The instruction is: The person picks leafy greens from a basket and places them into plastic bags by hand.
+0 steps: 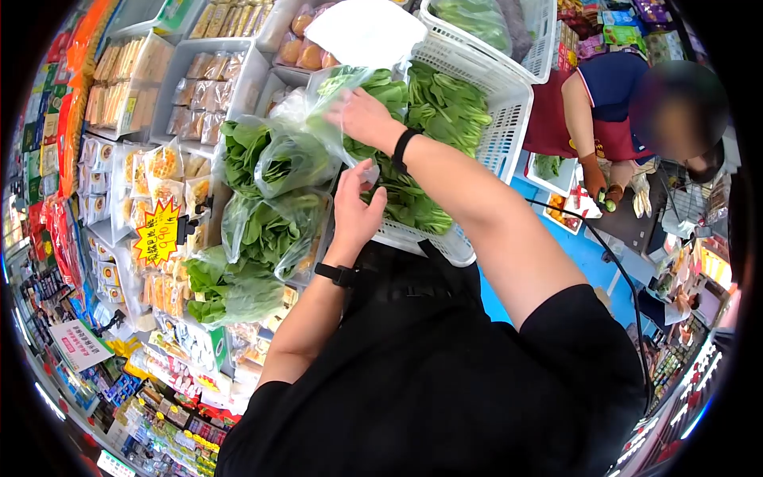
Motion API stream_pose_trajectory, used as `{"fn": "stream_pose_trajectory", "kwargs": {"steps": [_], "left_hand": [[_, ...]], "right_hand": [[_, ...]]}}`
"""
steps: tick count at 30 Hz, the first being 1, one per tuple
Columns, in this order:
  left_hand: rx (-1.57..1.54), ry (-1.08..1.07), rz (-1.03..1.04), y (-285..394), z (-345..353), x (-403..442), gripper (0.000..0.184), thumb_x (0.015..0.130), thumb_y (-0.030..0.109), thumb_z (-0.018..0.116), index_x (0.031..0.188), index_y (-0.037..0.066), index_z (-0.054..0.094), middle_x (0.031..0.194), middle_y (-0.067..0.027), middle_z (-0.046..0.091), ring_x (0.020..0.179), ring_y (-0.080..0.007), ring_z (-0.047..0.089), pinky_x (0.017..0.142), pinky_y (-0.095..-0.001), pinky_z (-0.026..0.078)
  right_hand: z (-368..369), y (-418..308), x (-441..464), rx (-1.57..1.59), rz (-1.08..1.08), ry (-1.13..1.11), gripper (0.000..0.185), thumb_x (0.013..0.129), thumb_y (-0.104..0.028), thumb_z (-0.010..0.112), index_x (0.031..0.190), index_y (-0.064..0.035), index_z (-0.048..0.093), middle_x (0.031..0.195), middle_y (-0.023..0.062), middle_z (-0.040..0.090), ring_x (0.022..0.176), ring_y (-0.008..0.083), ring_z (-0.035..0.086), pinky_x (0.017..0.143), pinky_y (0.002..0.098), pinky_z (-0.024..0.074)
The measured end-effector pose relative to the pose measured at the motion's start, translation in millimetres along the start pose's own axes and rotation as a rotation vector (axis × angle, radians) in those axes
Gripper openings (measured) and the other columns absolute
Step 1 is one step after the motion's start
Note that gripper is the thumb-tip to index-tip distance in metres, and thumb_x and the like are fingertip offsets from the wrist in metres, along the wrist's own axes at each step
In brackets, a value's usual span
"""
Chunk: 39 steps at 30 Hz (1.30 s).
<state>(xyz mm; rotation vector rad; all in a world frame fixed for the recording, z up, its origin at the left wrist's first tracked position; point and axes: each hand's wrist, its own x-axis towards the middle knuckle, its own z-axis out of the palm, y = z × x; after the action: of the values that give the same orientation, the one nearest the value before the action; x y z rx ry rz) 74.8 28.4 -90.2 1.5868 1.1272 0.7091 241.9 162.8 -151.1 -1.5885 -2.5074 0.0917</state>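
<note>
- Centrally, near the top of the frame, the bag of greens [383,87] is touched by the nearer right hand [364,119]; whether it is gripped cannot be told.
- The left hand [357,210] is held open, thumb apart, just below the bag.
- The white basket [520,107] is partly overlapped by the bag.

The person wears a black short-sleeved top [445,381]; both sleeves end well behind the fingers. Behind the fingers of the right hand [367,119], a plain, narrow black band [404,151] encircles the wrist. Behind the fingers of the left hand [356,213], a black strap [337,275] carries a dark fastening. A thin black cable [619,262] curves outside the right sleeve [584,318]. Both hands are ungloved.
</note>
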Motion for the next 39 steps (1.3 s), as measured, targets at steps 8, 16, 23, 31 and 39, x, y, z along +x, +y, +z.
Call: {"fn": "stream_pose_trajectory", "kwargs": {"steps": [8, 16, 23, 31, 39], "left_hand": [[-0.329, 0.049, -0.149, -33, -8, 10, 0.052, 0.096, -0.003, 0.072, 0.146, 0.001, 0.057, 0.139, -0.0119, 0.061, 0.121, -0.0216, 0.066, 0.100, -0.0357, 0.057], [-0.210, -0.025, -0.215, -21, -17, -1, 0.066, 0.098, 0.001, 0.072, 0.158, 0.002, 0.046, 0.139, -0.0203, 0.064, 0.120, -0.0258, 0.071, 0.103, -0.0382, 0.059], [0.061, 0.004, -0.226, -20, -15, -24, 0.066, 0.095, 0.001, 0.074, 0.154, -0.001, 0.045, 0.139, -0.0178, 0.053, 0.109, -0.0219, 0.069, 0.092, -0.0356, 0.060], [0.189, -0.045, -0.308, -6, -28, -57, 0.061, 0.095, 0.003, 0.074, 0.150, -0.002, 0.049, 0.143, -0.0173, 0.052, 0.108, -0.0224, 0.071, 0.091, -0.0350, 0.061], [0.170, -0.133, -0.369, -13, -21, -70, 0.056, 0.095, 0.003, 0.075, 0.146, -0.002, 0.053, 0.142, -0.0161, 0.053, 0.106, -0.0224, 0.072, 0.091, -0.0352, 0.061]], "right_hand": [[-42, 2, -43, 0.136, 0.009, 0.065, 0.040, 0.097, -0.028, 0.075, 0.134, -0.0120, 0.072, 0.139, 0.0119, 0.073, 0.137, 0.0324, 0.062, 0.116, 0.0494, 0.0481], [14, 32, -250, 0.656, 1.170, 0.159, 0.022, 0.099, -0.020, 0.067, 0.109, -0.0028, 0.076, 0.104, 0.0208, 0.079, 0.097, 0.0427, 0.075, 0.088, 0.0489, 0.0604], [149, -24, -347, 0.558, 0.943, -0.878, 0.028, 0.092, -0.008, 0.065, 0.113, 0.0035, 0.080, 0.120, 0.0306, 0.076, 0.113, 0.0449, 0.075, 0.096, 0.0504, 0.0620], [168, -23, -346, 0.344, 0.838, -1.181, 0.038, 0.095, -0.021, 0.071, 0.129, -0.0038, 0.080, 0.148, 0.0253, 0.067, 0.127, 0.0407, 0.071, 0.102, 0.0461, 0.0598], [157, -45, -341, 0.437, 1.037, -1.227, 0.057, 0.095, -0.022, 0.074, 0.149, -0.0058, 0.063, 0.157, 0.0274, 0.054, 0.146, 0.0434, 0.056, 0.116, 0.0447, 0.0517]]}}
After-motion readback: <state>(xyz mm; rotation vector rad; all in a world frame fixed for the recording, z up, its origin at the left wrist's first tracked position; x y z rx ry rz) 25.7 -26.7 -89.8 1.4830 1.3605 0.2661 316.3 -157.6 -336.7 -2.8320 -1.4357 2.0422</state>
